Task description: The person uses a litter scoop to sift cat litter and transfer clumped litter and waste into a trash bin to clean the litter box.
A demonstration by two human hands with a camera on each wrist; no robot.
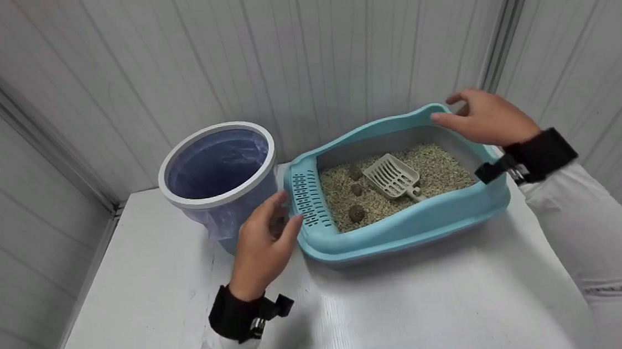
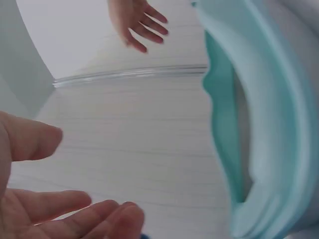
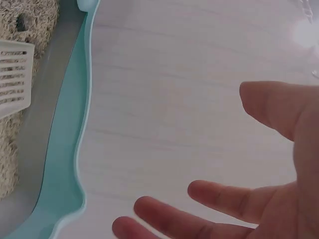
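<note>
On the white surface, a light blue litter tray serves as the reference point for all positions below. Inside the tray lies pale granular litter, a slotted cream scoop resting on top near the tray's centre, and three dark clumps between the scoop and the tray's perforated end.

Left hand: positioned at the perforated end of the tray, fingers spread and relaxed, holding nothing. The fingertips lie at the rim or just beside it (contact cannot be confirmed from the head view; the left wrist view shows a gap between fingers and tray wall).

Right hand: positioned over the far corner of the tray, opposite the left hand, fingers extended and apart, holding nothing. The right wrist view shows it clear of the rim.

Beside the tray's perforated end stands a white-rimmed bin with a translucent liner, close enough that the left hand occupies the narrow space between the two.

Risk assessment:
- Neither hand has a secure hold. If the tray is lifted by the thin rim alone, it could probably slip or tilt.
- Tilting would likely shift the litter and slide the scoop, spilling granules onto the surface.
- Movement of the left hand away from the tray could knock the bin.
</note>
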